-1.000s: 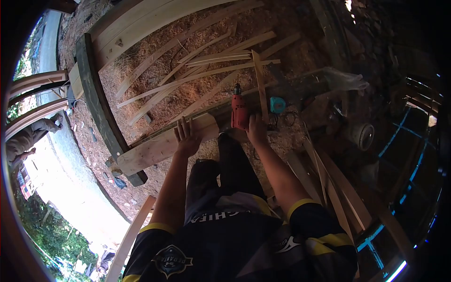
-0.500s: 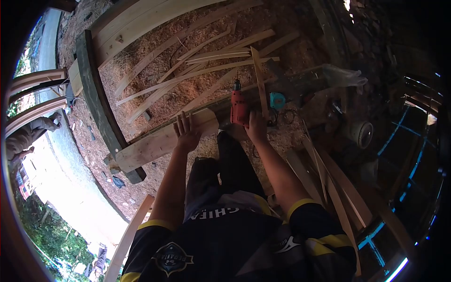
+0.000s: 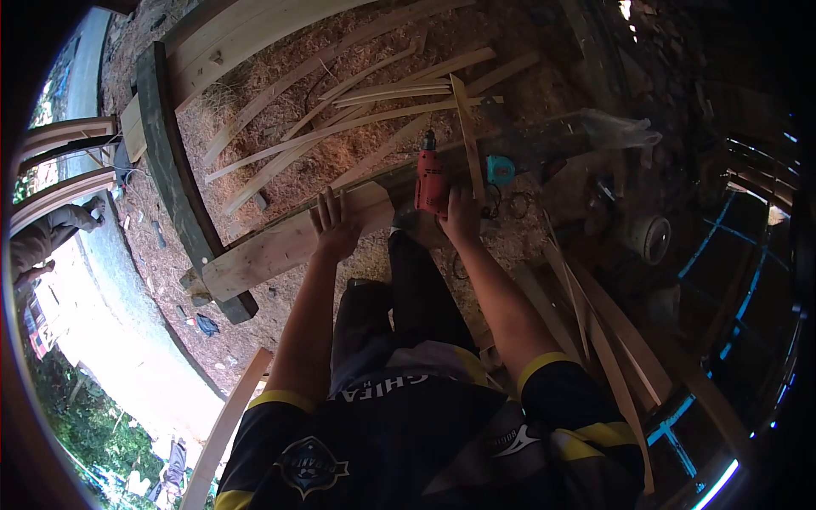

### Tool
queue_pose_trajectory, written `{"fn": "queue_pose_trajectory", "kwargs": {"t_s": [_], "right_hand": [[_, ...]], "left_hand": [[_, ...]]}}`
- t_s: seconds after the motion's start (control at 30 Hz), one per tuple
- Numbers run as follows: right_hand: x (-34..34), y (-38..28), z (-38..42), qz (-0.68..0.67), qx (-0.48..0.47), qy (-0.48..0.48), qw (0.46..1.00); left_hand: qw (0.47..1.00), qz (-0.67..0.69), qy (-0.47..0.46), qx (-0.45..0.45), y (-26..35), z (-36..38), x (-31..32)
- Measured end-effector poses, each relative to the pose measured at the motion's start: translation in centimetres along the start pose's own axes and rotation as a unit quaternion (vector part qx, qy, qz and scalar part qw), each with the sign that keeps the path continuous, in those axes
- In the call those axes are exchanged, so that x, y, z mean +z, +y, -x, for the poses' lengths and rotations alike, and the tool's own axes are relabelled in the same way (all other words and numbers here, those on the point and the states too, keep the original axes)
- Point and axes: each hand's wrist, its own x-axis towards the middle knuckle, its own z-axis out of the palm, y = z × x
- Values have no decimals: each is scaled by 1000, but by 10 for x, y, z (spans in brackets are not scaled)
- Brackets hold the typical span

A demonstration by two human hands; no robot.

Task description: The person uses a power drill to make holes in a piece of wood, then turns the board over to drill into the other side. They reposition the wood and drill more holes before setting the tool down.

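- Your left hand [image 3: 333, 228] lies flat, fingers spread, pressing on the pale plank [image 3: 280, 248], which rests across the dark beam [image 3: 174, 174] at its left end.
- Your right hand [image 3: 461, 217] is clamped on the red drill [image 3: 431, 183], which points away from you just beside the plank's right end.
- This looks like drilling; next, keep the plank pinned and the drill steady.
- Both arms reach forward, nearly straight.
- Thin wood strips [image 3: 357, 119] lie on sawdust beyond.

Thin wood strips [image 3: 357, 119] on sawdust [image 3: 272, 170] — teal tape measure [image 3: 501, 170]; plastic bag [image 3: 616, 132]
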Motion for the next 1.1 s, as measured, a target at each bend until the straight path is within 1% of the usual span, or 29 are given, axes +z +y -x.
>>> {"fn": "queue_pose_trajectory", "kwargs": {"t_s": [0.13,0.23,0.37,0.47,0.53,0.57,0.63,0.67,0.73,0.77,0.83,0.97,1.03,1.1], "right_hand": [[-1,-1,1,-2,-13,30,999],[1,-2,3,-15,-3,39,999],[-5,-6,5,-5,-12,39,999],[-22,-16,17,-19,-37,59,997],[-25,-20,22,-5,-52,58,997],[-27,-22,25,-3,-55,61,997],[-36,-31,34,-2,-73,54,996],[-39,-38,38,-1,-81,54,995],[-42,-53,43,-16,-110,52,992],[-43,-63,45,-18,-123,49,991],[-40,-94,48,-49,-154,62,985],[-33,-171,48,-80,-196,33,977],[-25,-211,47,-60,-243,23,968],[-13,-253,50,-54,-263,32,963]], "left_hand": [[1000,-11,-1,-4,1,0,-1],[1000,-1,-10,-5,2,1,-5],[1000,-8,7,-3,4,2,-5],[999,20,26,12,-3,8,0],[995,2,70,69,-14,12,-3],[995,3,75,68,-23,17,-6],[981,93,126,113,-44,37,-10],[981,95,132,107,-57,51,-11],[979,70,177,72,-85,82,-13],[979,72,181,59,-100,94,-14],[981,23,185,45,-140,125,-15],[979,-37,198,-1,-228,174,-29],[970,-33,238,-44,-272,192,-35],[957,-90,247,-120,-307,211,-37]]}}
